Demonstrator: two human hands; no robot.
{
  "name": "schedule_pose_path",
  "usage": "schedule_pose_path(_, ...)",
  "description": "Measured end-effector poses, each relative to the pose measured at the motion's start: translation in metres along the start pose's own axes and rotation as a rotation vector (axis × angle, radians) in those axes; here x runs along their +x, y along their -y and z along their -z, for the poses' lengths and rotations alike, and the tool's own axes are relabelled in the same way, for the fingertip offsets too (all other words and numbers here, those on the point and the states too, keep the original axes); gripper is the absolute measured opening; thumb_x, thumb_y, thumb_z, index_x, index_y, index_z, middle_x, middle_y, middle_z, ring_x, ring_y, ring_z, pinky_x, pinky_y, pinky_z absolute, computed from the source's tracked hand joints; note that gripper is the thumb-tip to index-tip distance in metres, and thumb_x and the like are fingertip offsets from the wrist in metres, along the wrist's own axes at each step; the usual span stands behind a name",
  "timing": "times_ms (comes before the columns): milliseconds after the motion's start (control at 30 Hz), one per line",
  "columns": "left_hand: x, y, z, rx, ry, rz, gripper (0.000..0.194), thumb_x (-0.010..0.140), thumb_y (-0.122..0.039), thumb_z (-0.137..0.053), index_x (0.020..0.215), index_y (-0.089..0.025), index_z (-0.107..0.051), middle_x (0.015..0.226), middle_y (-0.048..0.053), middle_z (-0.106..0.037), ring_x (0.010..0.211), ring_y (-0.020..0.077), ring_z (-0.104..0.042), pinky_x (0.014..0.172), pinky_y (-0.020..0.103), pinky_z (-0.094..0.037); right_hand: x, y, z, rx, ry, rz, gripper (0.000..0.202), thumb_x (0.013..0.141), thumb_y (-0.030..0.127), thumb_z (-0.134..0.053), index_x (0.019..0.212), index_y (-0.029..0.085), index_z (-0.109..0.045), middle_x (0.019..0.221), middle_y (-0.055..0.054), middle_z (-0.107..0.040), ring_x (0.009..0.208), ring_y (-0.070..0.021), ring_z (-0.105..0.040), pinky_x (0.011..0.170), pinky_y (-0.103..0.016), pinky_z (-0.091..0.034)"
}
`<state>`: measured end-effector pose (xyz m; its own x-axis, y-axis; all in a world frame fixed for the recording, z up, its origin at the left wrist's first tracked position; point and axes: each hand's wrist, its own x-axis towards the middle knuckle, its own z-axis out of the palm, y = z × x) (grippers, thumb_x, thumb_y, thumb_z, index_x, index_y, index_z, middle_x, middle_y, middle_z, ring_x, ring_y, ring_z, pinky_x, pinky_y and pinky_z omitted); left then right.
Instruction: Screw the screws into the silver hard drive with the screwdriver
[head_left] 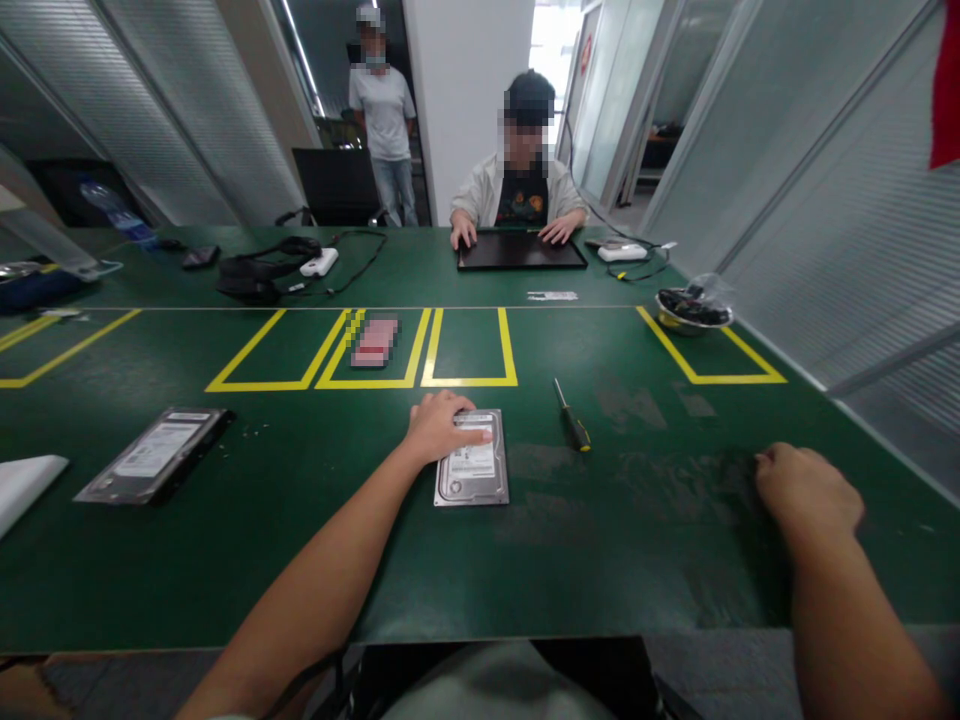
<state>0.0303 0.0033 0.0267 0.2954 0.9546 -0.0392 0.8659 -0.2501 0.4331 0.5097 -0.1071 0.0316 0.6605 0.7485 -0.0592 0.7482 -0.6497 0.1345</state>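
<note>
Drive [478, 482] flat on counter [615, 575], near middle. Left hand [441, 425]: grip holding drive by its far left corner, thumb over label [471, 462]. Screwdriver [574, 426] right of drive, apart. Right hand [811, 492]: grip narrow, curled into fist on counter, farther right.

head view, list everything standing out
table: 1, green, centre
hard drives: 2, silver, middle and left
screwdriver: 1, black-yellow, right of centre
tape outlines: several, yellow, centre
blurred item: 1, pink, inside outline
bowl: 1, silver, far right
panel: 1, black, far side
headset: 1, black, far left
bottle: 1, bluish, far left
chair: 1, black, background
people: 2, pale sleeves, beyond table
left hand: 1, bare, on middle drive
right hand: 1, bare, right side
</note>
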Motion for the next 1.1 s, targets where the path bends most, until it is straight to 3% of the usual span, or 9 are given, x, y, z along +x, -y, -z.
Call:
schedule_pose_path(333,-0.001,0.002,-0.001,-0.002,0.006,-0.006,0.057,0.065,-0.073,-0.068,0.106,-0.033,-0.07,0.118,0.006,-0.062,0.111,0.0333,-0.053,0.092,0.048,-0.04,0.003,-0.004,-0.003,0.019,0.004,0.004,0.056,0.099,0.042,-0.021,0.115,0.012,-0.065,0.123,-0.023,-0.059,0.114,-0.0383,-0.059,0.082,-0.045,-0.049)
schedule_pose_path(633,-0.002,0.001,0.0,-0.006,0.011,0.006,0.057,0.065,-0.072,-0.068,0.107,-0.033,-0.069,0.118,0.006,-0.061,0.113,0.0332,-0.053,0.093,0.048,-0.039,0.019,-0.007,-0.006,0.113,0.091,-0.034,0.052,0.097,0.038,-0.03,0.12,0.007,-0.064,0.126,-0.029,-0.058,0.115,-0.0413,-0.058,0.085,-0.047,-0.049)
schedule_pose_path(1100,-0.001,0.002,-0.002,-0.005,0.004,0.003,0.06,0.064,-0.074,-0.067,0.108,-0.032,-0.069,0.116,0.006,-0.063,0.11,0.033,-0.054,0.093,0.048,-0.04,0.014,-0.003,-0.003,0.15,0.096,-0.079,0.055,0.098,0.035,-0.024,0.127,0.003,-0.058,0.133,-0.03,-0.054,0.121,-0.0432,-0.053,0.09,-0.051,-0.047)
